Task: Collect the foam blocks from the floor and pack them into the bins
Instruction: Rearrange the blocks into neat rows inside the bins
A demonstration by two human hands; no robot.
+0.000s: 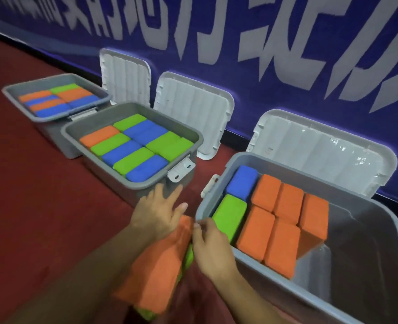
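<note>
Head cam: left hand [158,211] has its fingers spread flat over the top end of an orange block [156,270]. Right hand [209,246] curls in and pinches its edge, with a green block [188,256] tucked underneath. All of it sits just beside the part-filled near bin [368,253].

Near bin [347,230] has open room right of its orange blocks [279,220].

Both forearms reach forward, left hand [160,212] spreading straight fingers, right hand [211,245] beside it, fingers curled.
</note>
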